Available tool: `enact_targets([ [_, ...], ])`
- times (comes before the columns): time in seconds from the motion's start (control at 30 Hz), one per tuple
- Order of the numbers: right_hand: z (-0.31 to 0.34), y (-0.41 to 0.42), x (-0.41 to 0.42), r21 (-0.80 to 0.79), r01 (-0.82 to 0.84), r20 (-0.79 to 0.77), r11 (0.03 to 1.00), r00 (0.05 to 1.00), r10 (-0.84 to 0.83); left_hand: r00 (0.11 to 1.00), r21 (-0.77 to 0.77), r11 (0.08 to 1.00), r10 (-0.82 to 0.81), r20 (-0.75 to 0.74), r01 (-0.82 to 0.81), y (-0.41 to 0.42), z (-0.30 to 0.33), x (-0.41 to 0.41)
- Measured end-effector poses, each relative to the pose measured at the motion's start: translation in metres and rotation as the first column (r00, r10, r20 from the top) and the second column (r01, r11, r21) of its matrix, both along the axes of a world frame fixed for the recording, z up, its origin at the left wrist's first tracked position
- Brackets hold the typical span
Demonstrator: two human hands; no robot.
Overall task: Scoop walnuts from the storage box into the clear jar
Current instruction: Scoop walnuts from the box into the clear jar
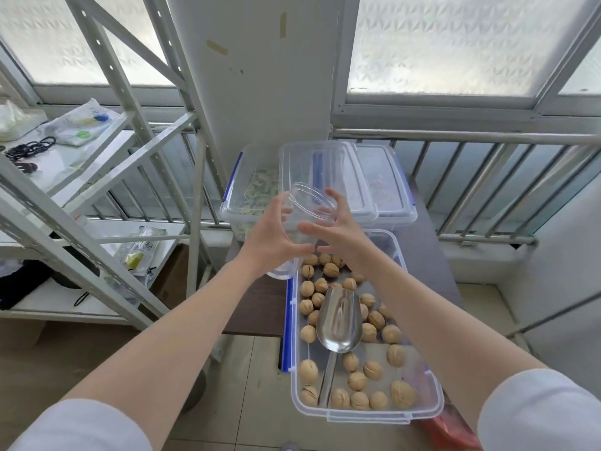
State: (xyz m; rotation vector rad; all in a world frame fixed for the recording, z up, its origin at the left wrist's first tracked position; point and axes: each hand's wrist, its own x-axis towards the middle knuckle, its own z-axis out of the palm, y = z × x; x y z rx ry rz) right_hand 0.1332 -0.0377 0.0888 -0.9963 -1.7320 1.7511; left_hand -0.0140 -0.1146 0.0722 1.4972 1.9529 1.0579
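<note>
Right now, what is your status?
Both hands hold jar, empty. Scoop lies in box on walnuts. Nothing blocking.

A metal scoop (340, 320) is laid among walnuts (372, 369) in the storage box (419, 415); the clear jar (309, 209) is held at 12 o'clock, shelving (97, 190) at 9 o'clock.

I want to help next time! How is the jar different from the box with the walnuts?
The jar is round and looks empty; the box is rectangular and holds walnuts and a metal scoop. The jar is tilted in the air, held between the left hand and right hand; the box lies flat. Both are clear plastic and open on top.
</note>
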Motion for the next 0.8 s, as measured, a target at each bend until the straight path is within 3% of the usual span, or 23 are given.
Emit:
enact_targets([
  [0.13, -0.032, -0.009, 0.028, -0.242, 0.223, 0.286, 0.944, 0.946, -0.15, 0.98, -0.024, 0.996, 0.085, -0.18, -0.09, -0.016, -0.013, -0.002],
  [0.23, -0.07, -0.025, 0.057, -0.35, 0.214, 0.644, 0.912, 0.762, 0.068, 0.967, -0.081, 0.988, 0.107, -0.232, -0.128, -0.032, -0.023, -0.005],
  [0.3, -0.091, -0.034, 0.069, -0.341, 0.141, 0.776, 0.93, 0.6, 0.193, 0.968, -0.107, 0.984, 0.113, -0.224, -0.14, -0.039, -0.028, -0.005],
  [0.4, -0.111, -0.045, 0.069, -0.208, 0.062, 0.869, 0.976, 0.47, 0.156, 0.97, -0.15, 0.979, 0.106, -0.217, -0.141, -0.046, -0.034, -0.004],
  [0.53, -0.126, -0.05, 0.06, -0.02, 0.067, 0.889, 0.998, 0.458, -0.013, 0.975, -0.15, 0.979, 0.108, -0.193, -0.138, -0.05, -0.038, -0.005],
  [0.8, -0.154, -0.047, 0.065, -0.081, 0.288, 0.844, 0.954, 0.53, -0.089, 0.982, -0.158, 0.977, 0.117, -0.151, -0.14, -0.053, -0.049, -0.004],
])
